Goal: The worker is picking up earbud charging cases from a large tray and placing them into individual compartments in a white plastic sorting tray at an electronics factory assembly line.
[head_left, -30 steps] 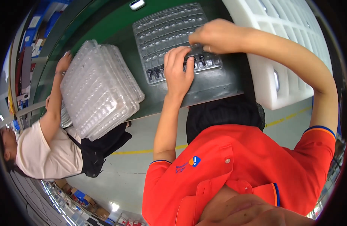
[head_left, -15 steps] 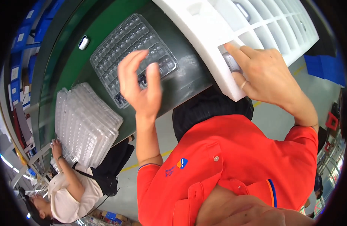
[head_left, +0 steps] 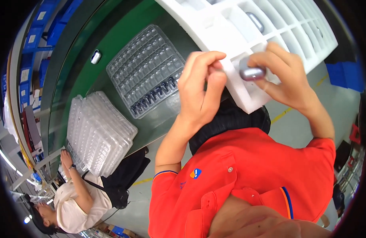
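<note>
Between the thumb and fingers of my right hand (head_left: 284,73) is a glossy grey rounded case (head_left: 252,72), like an earbud charging case, slightly blurred. It is just above a corner compartment of the white foam tray (head_left: 240,93). My left hand (head_left: 201,89) hovers by the tray's near left edge, fingers curled and apart from the thumb, with nothing visible in it. Another grey case (head_left: 255,22) stands in a foam compartment farther back. To the left lies a clear plastic blister tray (head_left: 145,63), with several small black parts (head_left: 154,97) along its near row.
A stack of clear blister trays (head_left: 101,133) stands at the near left of the dark green table. A small white-and-dark case (head_left: 96,56) lies on the green surface (head_left: 123,20). A person (head_left: 78,194) is at lower left. Blue bins (head_left: 343,75) stand on the floor at right.
My right hand has lifted the grey case out of the foam tray's corner compartment. My left hand has moved right, from over the blister tray to beside the foam tray, uncovering the black parts.
</note>
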The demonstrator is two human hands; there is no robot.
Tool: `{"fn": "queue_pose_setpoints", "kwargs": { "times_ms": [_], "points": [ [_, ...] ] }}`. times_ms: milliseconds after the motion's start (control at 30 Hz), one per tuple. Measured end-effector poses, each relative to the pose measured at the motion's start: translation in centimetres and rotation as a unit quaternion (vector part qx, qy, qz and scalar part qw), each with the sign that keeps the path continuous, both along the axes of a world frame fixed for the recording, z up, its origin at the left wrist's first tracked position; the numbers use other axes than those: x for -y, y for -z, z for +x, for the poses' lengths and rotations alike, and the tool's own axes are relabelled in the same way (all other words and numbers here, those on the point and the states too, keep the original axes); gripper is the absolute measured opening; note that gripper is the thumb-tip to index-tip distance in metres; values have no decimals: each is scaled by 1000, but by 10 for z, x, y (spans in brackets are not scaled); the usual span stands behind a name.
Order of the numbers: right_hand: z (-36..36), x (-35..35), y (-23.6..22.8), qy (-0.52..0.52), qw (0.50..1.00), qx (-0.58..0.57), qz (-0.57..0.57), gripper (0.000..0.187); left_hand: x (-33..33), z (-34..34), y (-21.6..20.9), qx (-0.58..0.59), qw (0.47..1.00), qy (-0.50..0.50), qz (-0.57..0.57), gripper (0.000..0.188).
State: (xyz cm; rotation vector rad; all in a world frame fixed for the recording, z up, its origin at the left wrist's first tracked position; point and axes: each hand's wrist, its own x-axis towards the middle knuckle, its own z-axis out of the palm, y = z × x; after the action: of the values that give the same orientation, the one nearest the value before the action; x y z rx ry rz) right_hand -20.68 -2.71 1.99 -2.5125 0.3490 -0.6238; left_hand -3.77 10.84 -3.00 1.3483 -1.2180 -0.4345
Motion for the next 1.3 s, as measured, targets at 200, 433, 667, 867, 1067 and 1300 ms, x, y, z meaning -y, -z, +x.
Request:
{"fn": "queue_pose_setpoints", "kwargs": {
  "times_ms": [200, 433, 667, 867, 1067, 1300],
  "points": [
    [18, 2, -17, -202, 972, 121, -11, 41, -8, -6, -22, -383, 899, 210, 29, 43],
    [30, -2, 4, -79, 926, 115, 351, 35, -16, -4, -14, -164, 981, 76, -68, 69],
    [49, 4, -16, -110, 976, 186, 10, 28, -21, 4, 0, -39, 995, 5, -92, 79],
    [71, -5, -7, -171, 981, 74, 51, 24, -27, 17, 10, 53, 995, -9, -80, 69],
    [112, 21, -7, -96, 992, -39, 69, 18, -22, 106, 41, -45, 986, -161, 6, 48],
    [202, -9, 25, -335, 879, -311, -136, 17, 50, 308, 106, 135, 898, -406, 104, 52]
  ]
}}
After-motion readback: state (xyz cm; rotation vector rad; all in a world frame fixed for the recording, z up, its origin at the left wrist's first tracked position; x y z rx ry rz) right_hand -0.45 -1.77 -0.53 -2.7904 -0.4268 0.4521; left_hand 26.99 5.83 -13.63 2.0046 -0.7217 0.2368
